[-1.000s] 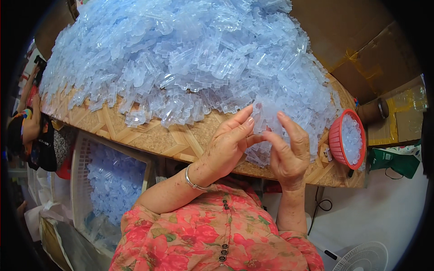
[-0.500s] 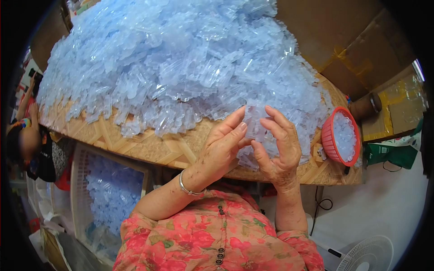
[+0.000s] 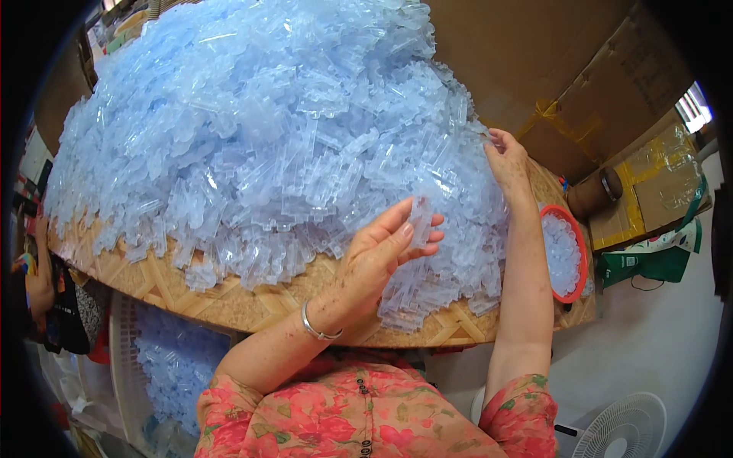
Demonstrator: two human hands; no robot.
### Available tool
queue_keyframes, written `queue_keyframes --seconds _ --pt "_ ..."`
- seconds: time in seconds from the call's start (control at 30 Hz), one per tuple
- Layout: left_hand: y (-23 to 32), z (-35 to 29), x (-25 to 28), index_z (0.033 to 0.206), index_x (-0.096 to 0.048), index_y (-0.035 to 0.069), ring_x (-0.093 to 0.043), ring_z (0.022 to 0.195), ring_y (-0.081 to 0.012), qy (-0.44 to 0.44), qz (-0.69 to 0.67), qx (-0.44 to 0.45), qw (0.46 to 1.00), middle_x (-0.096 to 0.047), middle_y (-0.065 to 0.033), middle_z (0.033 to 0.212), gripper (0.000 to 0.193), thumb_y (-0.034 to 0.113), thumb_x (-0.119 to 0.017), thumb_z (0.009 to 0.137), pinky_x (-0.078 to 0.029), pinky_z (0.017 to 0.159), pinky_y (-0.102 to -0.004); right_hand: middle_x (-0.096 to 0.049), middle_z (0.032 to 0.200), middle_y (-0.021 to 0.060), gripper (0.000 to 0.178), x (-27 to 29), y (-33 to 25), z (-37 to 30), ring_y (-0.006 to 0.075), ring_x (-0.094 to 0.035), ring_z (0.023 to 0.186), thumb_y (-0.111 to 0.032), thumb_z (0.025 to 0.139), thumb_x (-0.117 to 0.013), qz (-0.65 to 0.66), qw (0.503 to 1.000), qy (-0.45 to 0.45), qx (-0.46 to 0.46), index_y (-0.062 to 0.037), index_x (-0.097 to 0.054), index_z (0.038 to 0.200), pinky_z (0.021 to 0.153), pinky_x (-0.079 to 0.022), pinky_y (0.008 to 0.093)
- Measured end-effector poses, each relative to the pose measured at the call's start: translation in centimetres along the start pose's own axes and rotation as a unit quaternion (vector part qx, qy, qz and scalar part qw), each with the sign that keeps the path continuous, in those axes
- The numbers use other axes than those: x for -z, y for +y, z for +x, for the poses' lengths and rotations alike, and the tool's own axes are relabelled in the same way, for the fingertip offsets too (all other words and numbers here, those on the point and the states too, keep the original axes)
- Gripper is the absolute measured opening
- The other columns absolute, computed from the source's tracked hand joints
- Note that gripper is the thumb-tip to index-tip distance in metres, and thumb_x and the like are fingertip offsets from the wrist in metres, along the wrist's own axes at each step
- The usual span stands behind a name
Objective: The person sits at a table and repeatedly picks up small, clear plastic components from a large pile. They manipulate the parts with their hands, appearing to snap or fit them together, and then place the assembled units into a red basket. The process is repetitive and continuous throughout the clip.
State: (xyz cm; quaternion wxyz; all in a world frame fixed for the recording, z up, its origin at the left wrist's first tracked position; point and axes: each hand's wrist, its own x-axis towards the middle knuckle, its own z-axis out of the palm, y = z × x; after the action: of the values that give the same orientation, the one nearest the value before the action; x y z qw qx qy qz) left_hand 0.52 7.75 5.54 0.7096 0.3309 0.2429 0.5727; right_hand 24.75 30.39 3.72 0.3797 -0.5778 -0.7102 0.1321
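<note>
My left hand [image 3: 385, 252] is closed on a thin clear plastic piece [image 3: 421, 212], held upright between thumb and fingers in front of the pile. Stretched out to the right edge of the pile is my right hand [image 3: 509, 162]. Its fingers and thumb are curled together against the clear pieces there; what lies between them is too small to make out. A big heap of clear bluish plastic pieces [image 3: 267, 145] covers most of the wood-patterned table [image 3: 153, 278]. Right of my right forearm stands a red plastic basket [image 3: 583, 248] holding similar clear pieces.
A pale crate [image 3: 122, 374] filled with bluish pieces sits below the table at left. Cardboard [image 3: 527, 69] walls the back right, near a taped box [image 3: 660, 187] and a green bag [image 3: 649, 263]. A white fan [image 3: 622, 435] stands lower right. Another person's arm [image 3: 42, 267] shows at far left.
My right hand has left the plastic piece and reached up and right to the pile's edge. My left hand keeps the piece. The whole view has shifted slightly.
</note>
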Motion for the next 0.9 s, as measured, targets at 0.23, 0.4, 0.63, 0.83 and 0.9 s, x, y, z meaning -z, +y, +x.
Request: queue_keyframes --seconds 0.23,0.4,0.63,0.83,0.9 --pt "0.3 -0.2 1.1 0.147 -0.034 0.000 -0.057 0.120 -0.0240 -0.033 -0.042 0.050 0.997 -0.052 -0.0180 0.137 0.052 0.025 -0.044 0.103 -0.045 0.102 -0.0390 -0.068 0.112 0.0187 0.059 -2.8 5.4 6.3 0.0306 -0.064 0.106 -0.041 0.072 -0.075 -0.151 0.975 -0.143 -0.073 -0.0017 -0.066 0.115 0.092 -0.049 0.0391" --pt "-0.1 -0.3 1.1 0.147 -0.033 0.000 -0.057 0.119 -0.0239 -0.029 -0.061 0.081 0.994 -0.053 -0.0179 0.137 0.051 0.024 -0.043 0.103 -0.046 0.101 -0.0390 -0.070 0.101 0.0183 0.051 -3.4 3.2 7.2 0.0277 -0.066 0.094 -0.042 0.071 -0.077 -0.143 0.967 -0.169 -0.122 -0.0014 -0.071 0.100 0.084 -0.051 0.0383" --pt "-0.1 -0.1 1.2 0.146 -0.034 0.000 -0.057 0.119 -0.0238 -0.040 -0.060 0.080 0.994 -0.053 -0.0178 0.136 0.051 0.023 -0.044 0.103 -0.046 0.101 -0.0388 -0.066 0.083 0.0106 0.033 -1.5 4.0 6.1 0.0189 -0.062 0.079 -0.034 0.071 -0.078 -0.038 0.973 -0.192 -0.124 -0.0035 -0.070 0.083 0.071 -0.049 0.0337" --pt "-0.5 0.2 1.8 0.145 -0.036 0.000 -0.057 0.119 -0.0232 -0.045 -0.057 0.063 0.995 -0.054 -0.0175 0.135 0.050 0.024 -0.045 0.102 -0.045 0.102 -0.0370 -0.067 0.095 0.0089 0.036 -2.6 1.8 4.5 0.0184 -0.061 0.089 -0.031 0.076 -0.078 0.003 0.985 -0.158 -0.073 -0.0083 -0.070 0.102 0.079 -0.048 0.0321" --pt "-0.4 0.1 1.7 0.145 -0.036 0.000 -0.058 0.118 -0.0230 -0.046 -0.052 0.061 0.996 -0.054 -0.0176 0.134 0.050 0.024 -0.046 0.102 -0.045 0.102 -0.0366 -0.067 0.096 0.0082 0.036 -2.6 1.1 4.4 0.0186 -0.061 0.089 -0.030 0.078 -0.077 0.013 0.985 -0.159 -0.070 -0.0089 -0.070 0.106 0.080 -0.049 0.0320"
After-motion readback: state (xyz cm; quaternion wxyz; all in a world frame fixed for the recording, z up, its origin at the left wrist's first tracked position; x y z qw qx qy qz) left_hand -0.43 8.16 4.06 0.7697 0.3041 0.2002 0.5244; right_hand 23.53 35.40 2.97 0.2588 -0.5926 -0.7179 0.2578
